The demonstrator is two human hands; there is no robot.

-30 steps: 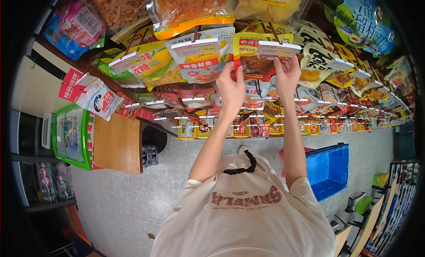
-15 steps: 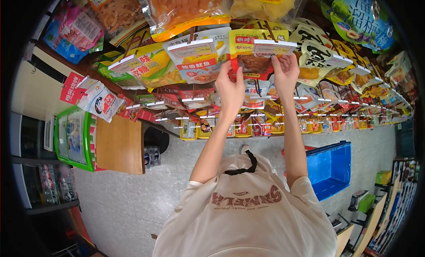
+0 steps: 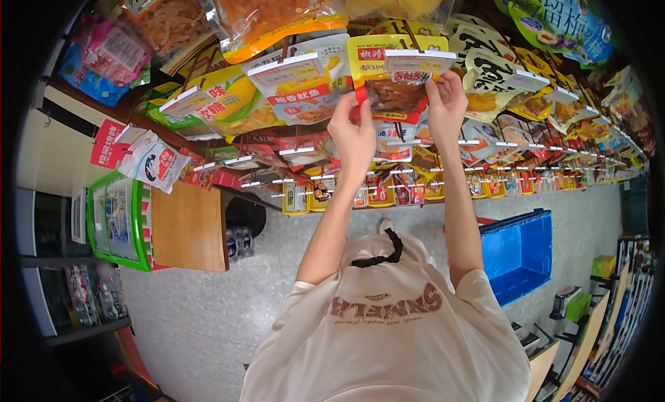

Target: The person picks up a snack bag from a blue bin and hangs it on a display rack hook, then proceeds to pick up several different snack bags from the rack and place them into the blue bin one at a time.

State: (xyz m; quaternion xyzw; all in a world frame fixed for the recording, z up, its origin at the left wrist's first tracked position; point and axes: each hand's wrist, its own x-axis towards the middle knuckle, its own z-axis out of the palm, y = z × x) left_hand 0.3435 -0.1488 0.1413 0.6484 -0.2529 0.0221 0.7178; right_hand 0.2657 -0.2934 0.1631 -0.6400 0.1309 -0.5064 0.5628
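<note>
A yellow and red snack bag [image 3: 393, 95] with a clear window showing brown food hangs on a hook behind a white price tag [image 3: 420, 61]. My left hand [image 3: 352, 129] pinches its left edge, low down. On the opposite edge, my right hand [image 3: 447, 109] grips the bag between thumb and fingers, just under the tag. Left of it hangs a white and red bag [image 3: 305, 97] with its own tag. Cream-coloured bags [image 3: 488, 83] hang close by my right hand.
Hooks and tags fill the rack around the hands, with more packets in yellow bins [image 3: 296, 201] lower down. A blue crate [image 3: 518, 253] stands on the floor at the right. At the left are a wooden panel [image 3: 188, 225] and a green-framed freezer [image 3: 118, 218].
The bag's front faces me more, with more of its window showing below the tag. Both hands stay at its edges, the left slightly lower. The whole view has shifted a little.
</note>
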